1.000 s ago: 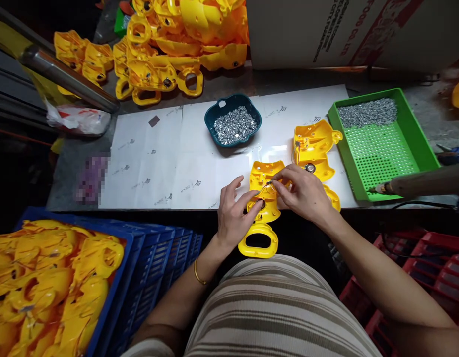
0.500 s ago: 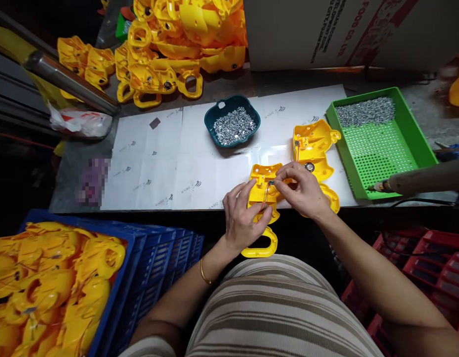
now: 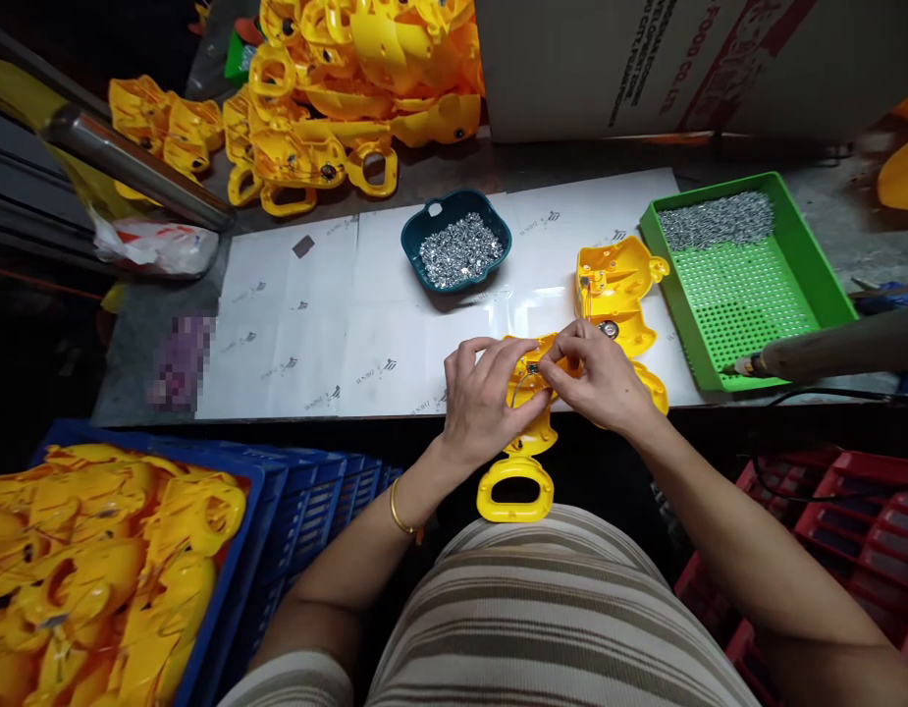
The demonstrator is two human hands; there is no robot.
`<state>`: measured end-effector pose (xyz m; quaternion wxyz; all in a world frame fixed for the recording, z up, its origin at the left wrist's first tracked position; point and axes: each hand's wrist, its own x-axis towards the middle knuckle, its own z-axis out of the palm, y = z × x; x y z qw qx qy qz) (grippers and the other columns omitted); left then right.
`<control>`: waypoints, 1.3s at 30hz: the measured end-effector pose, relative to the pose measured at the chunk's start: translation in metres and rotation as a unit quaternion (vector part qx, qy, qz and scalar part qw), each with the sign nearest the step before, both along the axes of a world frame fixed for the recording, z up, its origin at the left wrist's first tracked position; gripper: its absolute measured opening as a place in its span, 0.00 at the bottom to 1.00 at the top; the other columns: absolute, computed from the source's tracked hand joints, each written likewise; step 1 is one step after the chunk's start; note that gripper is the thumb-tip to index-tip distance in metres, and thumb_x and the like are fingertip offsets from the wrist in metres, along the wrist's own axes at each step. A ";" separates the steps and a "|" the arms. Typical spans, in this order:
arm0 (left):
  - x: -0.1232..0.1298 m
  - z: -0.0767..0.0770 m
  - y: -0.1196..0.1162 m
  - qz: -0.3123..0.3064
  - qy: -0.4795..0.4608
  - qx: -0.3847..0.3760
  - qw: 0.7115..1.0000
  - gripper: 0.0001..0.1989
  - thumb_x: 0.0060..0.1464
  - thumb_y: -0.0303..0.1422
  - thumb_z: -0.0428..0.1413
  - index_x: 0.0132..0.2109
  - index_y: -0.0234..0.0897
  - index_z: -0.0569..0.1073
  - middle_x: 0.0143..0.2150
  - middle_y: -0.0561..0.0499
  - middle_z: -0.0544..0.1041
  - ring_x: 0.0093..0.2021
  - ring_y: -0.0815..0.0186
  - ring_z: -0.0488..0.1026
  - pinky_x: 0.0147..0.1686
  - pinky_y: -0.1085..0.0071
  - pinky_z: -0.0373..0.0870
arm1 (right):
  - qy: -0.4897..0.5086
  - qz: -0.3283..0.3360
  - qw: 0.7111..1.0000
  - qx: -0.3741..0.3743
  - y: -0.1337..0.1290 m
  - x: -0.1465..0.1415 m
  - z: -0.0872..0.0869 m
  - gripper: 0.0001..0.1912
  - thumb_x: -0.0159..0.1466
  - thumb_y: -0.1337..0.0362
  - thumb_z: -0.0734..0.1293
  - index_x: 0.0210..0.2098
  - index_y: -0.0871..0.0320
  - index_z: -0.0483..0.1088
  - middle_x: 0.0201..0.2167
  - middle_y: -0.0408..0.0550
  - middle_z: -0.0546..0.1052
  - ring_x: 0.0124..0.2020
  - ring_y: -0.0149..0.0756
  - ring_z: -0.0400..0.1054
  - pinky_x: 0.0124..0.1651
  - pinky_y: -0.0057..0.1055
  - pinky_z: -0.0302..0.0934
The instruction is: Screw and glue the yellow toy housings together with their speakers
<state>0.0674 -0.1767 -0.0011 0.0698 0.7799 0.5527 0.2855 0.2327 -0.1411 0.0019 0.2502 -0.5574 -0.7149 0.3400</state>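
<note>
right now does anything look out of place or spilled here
Nothing looks spilled: small metal parts sit inside the dark bowl and green tray. One dark patch looks odd, alone on the white sheet; scrap or stain, I can't tell. The handle of the nearer yellow shell overhangs the bench edge.

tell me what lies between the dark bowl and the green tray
Between the dark bowl and green tray, the head view shows some white printed sheet, then an open yellow shell nearer the tray.
</note>
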 end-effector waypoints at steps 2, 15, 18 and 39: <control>0.005 -0.001 0.001 -0.006 0.008 -0.007 1.000 0.21 0.51 0.38 0.63 0.52 0.40 0.71 0.47 0.49 0.80 0.54 0.54 0.67 0.54 0.56 0.55 | 0.008 0.010 1.000 -0.001 0.001 0.000 0.002 0.08 0.59 0.63 0.65 0.25 0.57 0.70 0.31 0.46 0.70 0.33 0.36 0.65 0.37 0.34 0.59; -0.004 -0.020 0.005 -0.011 -0.048 0.041 0.998 0.07 0.60 0.32 0.58 0.46 0.42 0.76 0.35 0.53 0.82 0.51 0.61 0.74 0.63 0.53 0.46 | 0.024 0.037 0.999 0.012 0.012 0.001 0.006 0.07 0.58 0.66 0.64 0.23 0.58 0.66 0.31 0.47 0.68 0.33 0.35 0.65 0.34 0.32 0.58; -0.006 -0.023 0.005 -0.015 -0.028 0.055 0.998 0.07 0.60 0.34 0.58 0.46 0.44 0.77 0.31 0.54 0.81 0.49 0.61 0.75 0.64 0.51 0.45 | 0.009 0.052 0.999 0.007 0.015 0.001 0.007 0.08 0.59 0.65 0.64 0.24 0.58 0.66 0.32 0.48 0.69 0.34 0.35 0.65 0.36 0.32 0.59; -0.006 -0.020 0.015 -0.045 0.061 0.007 0.997 0.06 0.55 0.37 0.62 0.40 0.48 0.81 0.45 0.48 0.76 0.51 0.55 0.65 0.58 0.47 0.51 | -0.091 0.051 0.982 0.161 -0.025 0.015 -0.015 0.13 0.64 0.67 0.61 0.42 0.58 0.76 0.54 0.59 0.66 0.55 0.51 0.62 0.55 0.52 0.62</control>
